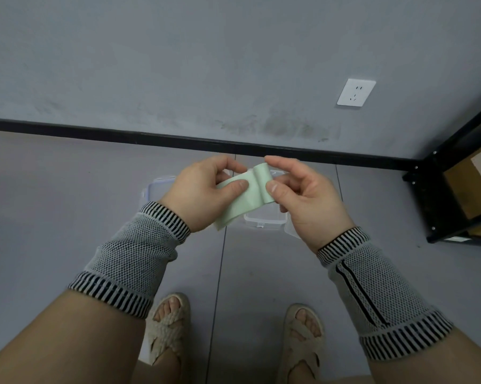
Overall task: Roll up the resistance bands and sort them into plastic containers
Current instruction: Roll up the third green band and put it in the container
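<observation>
Pale green flat rubber resistance band [243, 199] is held in the air between both hands, above the clear plastic containers [264, 221] on the grey floor. Its long axis runs from near-left to far-right. The right hand [303, 195] pinches the curled far-right end; the left hand [203, 189] pinches the flat strip beside it. Rolling would likely proceed toward the loose near-left tail.

You're looking steeply down from your own head, close over your forearms, toward the grey floor [67, 217] and the wall [178, 65] just ahead.
</observation>
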Motion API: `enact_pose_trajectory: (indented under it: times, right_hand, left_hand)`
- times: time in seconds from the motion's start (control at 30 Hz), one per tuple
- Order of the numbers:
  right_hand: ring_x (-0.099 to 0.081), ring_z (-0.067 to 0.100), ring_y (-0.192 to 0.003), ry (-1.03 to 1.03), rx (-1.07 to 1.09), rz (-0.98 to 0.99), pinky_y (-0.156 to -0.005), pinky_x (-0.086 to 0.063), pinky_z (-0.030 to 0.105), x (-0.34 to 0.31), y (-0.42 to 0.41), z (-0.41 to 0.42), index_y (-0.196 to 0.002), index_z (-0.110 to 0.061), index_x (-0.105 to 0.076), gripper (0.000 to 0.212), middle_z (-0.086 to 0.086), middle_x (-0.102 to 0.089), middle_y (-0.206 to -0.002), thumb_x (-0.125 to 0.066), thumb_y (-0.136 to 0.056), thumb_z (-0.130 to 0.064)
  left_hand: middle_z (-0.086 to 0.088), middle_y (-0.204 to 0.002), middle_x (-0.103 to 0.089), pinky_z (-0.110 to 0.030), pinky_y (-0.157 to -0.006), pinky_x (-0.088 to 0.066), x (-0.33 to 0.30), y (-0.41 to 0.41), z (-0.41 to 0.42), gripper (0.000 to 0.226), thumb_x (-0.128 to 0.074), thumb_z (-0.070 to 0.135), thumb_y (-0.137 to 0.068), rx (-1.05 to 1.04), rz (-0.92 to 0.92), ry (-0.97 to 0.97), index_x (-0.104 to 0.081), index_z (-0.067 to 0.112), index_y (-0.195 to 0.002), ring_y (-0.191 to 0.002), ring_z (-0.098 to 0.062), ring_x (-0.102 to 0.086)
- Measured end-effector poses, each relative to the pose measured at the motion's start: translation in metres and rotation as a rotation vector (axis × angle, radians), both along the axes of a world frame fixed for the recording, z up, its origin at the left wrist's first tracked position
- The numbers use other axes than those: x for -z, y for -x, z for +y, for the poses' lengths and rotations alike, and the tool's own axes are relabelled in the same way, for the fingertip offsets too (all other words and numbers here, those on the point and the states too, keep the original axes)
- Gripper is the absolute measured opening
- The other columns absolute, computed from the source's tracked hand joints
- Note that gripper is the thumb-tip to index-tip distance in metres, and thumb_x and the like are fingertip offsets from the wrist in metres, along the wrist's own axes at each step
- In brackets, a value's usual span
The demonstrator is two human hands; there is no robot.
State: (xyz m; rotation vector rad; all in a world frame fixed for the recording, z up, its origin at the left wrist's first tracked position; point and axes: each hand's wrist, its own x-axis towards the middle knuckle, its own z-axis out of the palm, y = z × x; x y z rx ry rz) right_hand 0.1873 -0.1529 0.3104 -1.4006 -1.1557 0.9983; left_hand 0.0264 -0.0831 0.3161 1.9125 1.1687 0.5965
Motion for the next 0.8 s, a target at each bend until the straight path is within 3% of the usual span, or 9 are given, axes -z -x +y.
enact_pose_trajectory:
  times: [0.13,0.23,0.3,0.4,0.5,0.6,0.67,0.73,0.8]
  right_hand:
    - [-0.05,0.006,-0.061,0.023,-0.009,-0.025,-0.063,-0.048,0.025,0.001,-0.002,0.001,-0.115,-0.031,-0.059,0.033,0.007,-0.06,-0.078,-0.056,-0.092,-0.007]
    - [-0.051,0.006,-0.061,0.024,-0.015,-0.079,-0.064,-0.049,0.023,0.002,-0.001,0.001,-0.117,-0.031,-0.059,0.033,0.004,-0.06,-0.077,-0.057,-0.092,-0.009]
    - [-0.05,0.006,-0.062,0.018,-0.021,-0.098,-0.063,-0.049,0.021,0.003,0.0,0.001,-0.117,-0.031,-0.059,0.033,0.003,-0.058,-0.075,-0.057,-0.092,-0.01]
    - [-0.048,0.004,-0.059,0.01,-0.018,-0.092,-0.058,-0.044,0.014,0.002,0.002,0.001,-0.114,-0.027,-0.06,0.031,0.002,-0.058,-0.073,-0.059,-0.091,-0.007]
    - [-0.053,0.001,-0.063,0.004,-0.003,-0.147,-0.062,-0.044,0.01,0.001,0.004,0.002,-0.109,-0.031,-0.059,0.029,0.0,-0.062,-0.075,-0.061,-0.089,-0.01]
    - [-0.061,0.017,-0.069,0.007,0.012,-0.156,-0.071,-0.056,0.032,0.003,0.006,0.002,-0.099,-0.039,-0.057,0.03,0.011,-0.065,-0.083,-0.063,-0.087,-0.012]
    - [-0.063,0.031,-0.074,0.004,0.019,-0.142,-0.073,-0.056,0.047,0.002,0.007,0.002,-0.097,-0.04,-0.057,0.031,0.016,-0.064,-0.085,-0.065,-0.086,-0.012]
    - [-0.062,0.03,-0.07,-0.007,0.02,-0.139,-0.071,-0.056,0.047,0.001,0.008,0.002,-0.095,-0.04,-0.058,0.032,0.017,-0.063,-0.084,-0.066,-0.085,-0.011]
    - [-0.058,0.019,-0.064,-0.02,0.018,-0.159,-0.069,-0.057,0.039,0.001,0.009,0.002,-0.094,-0.04,-0.058,0.032,0.014,-0.061,-0.08,-0.067,-0.084,-0.011]
  left_hand:
    - [0.007,-0.069,-0.061,-0.026,-0.066,-0.047,-0.001,0.002,0.001,0.02,-0.059,0.016,-0.086,0.008,0.034,-0.039,-0.058,0.035,-0.092,-0.063,-0.008,-0.057]
    - [0.008,-0.069,-0.061,-0.02,-0.06,-0.044,-0.004,0.0,-0.001,0.022,-0.06,0.019,-0.084,-0.034,0.014,-0.05,-0.056,0.04,-0.084,-0.059,-0.002,-0.055]
    - [0.009,-0.067,-0.061,-0.024,-0.061,-0.047,-0.004,-0.001,-0.002,0.014,-0.059,0.028,-0.077,-0.051,-0.012,-0.052,-0.058,0.041,-0.082,-0.059,-0.003,-0.055]
    - [0.012,-0.074,-0.063,-0.03,-0.069,-0.053,-0.005,-0.001,-0.004,0.013,-0.055,0.035,-0.071,-0.062,-0.012,-0.086,-0.061,0.042,-0.079,-0.069,-0.007,-0.059]
    - [0.014,-0.083,-0.066,-0.033,-0.077,-0.054,-0.006,-0.003,-0.005,0.011,-0.062,0.033,-0.076,-0.059,-0.009,-0.124,-0.061,0.043,-0.078,-0.08,-0.01,-0.063]
    - [0.015,-0.083,-0.065,-0.035,-0.079,-0.053,-0.006,-0.005,-0.006,0.019,-0.066,0.022,-0.082,-0.063,0.009,-0.17,-0.062,0.04,-0.081,-0.081,-0.011,-0.063]
    - [0.014,-0.083,-0.066,-0.036,-0.079,-0.053,-0.007,-0.006,-0.006,0.015,-0.067,0.024,-0.083,-0.062,0.012,-0.178,-0.063,0.038,-0.082,-0.081,-0.012,-0.063]
    - [0.014,-0.082,-0.066,-0.035,-0.077,-0.053,-0.007,-0.007,-0.006,0.008,-0.069,0.029,-0.082,-0.066,0.006,-0.176,-0.063,0.036,-0.082,-0.08,-0.01,-0.063]
    - [0.013,-0.081,-0.066,-0.034,-0.073,-0.053,-0.006,-0.007,-0.006,0.007,-0.071,0.035,-0.079,-0.083,-0.004,-0.174,-0.064,0.033,-0.081,-0.078,-0.009,-0.063]
